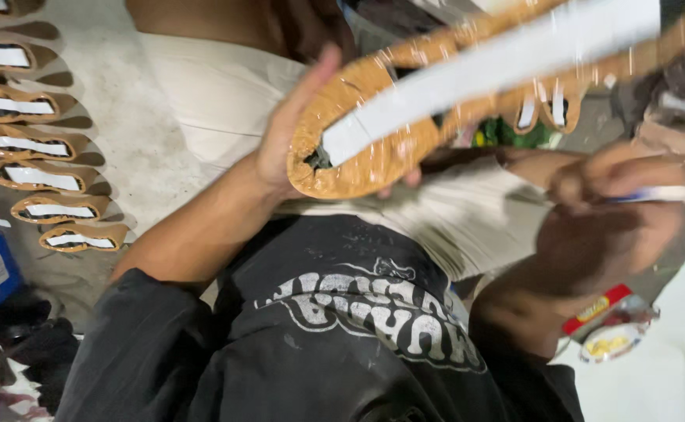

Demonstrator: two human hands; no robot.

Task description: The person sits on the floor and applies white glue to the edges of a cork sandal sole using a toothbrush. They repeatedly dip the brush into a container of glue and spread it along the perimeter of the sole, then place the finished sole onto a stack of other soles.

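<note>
A tan shoe insole (405,117) with a white centre strip is held up over the lap by the left hand (292,137), fingers wrapped behind it, while a thin brush (663,194) is pinched in the right hand (608,176).

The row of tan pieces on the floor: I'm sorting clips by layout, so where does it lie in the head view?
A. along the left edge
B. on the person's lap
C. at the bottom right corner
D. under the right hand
A: the row of tan pieces, each with a white strip, runs down the left edge on the grey floor, apart from both hands.
</note>
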